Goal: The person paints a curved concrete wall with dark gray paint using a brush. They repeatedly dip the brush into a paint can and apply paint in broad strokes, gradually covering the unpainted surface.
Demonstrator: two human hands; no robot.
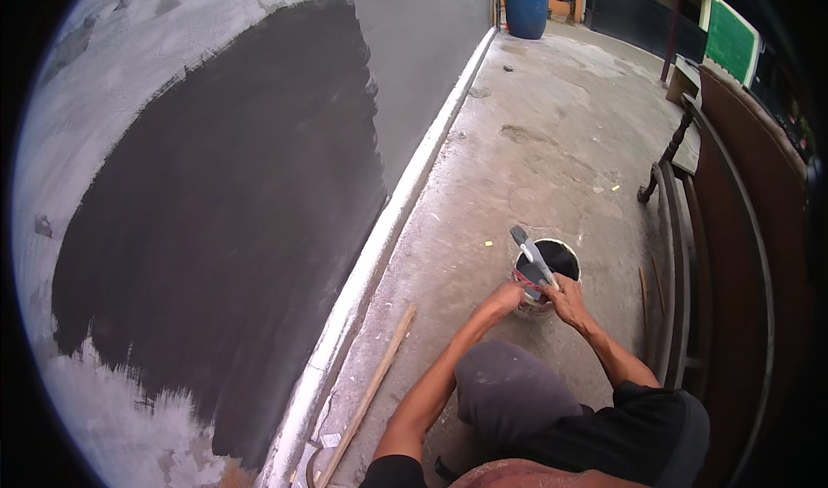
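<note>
A small round bucket (576,255) with dark grey paint inside stands on the concrete in front of me. My right hand (566,298) is closed round the pale handle of a paintbrush (536,257), whose dark bristle end points up and away over the bucket. At the bucket's near left side, my left hand (509,298) is closed by a flat grey piece with red edges (528,278); what its fingers grip is partly hidden. Left of me, the wall (431,65) carries a large patch of dark paint (233,203) with ragged brushed edges.
A white-splashed ledge (379,238) runs along the wall's foot. A wooden stick (371,393) lies beside it. On the right stands a dark wooden bench (733,203). At the far end is a blue barrel (527,3). Concrete floor (552,160) stretches ahead.
</note>
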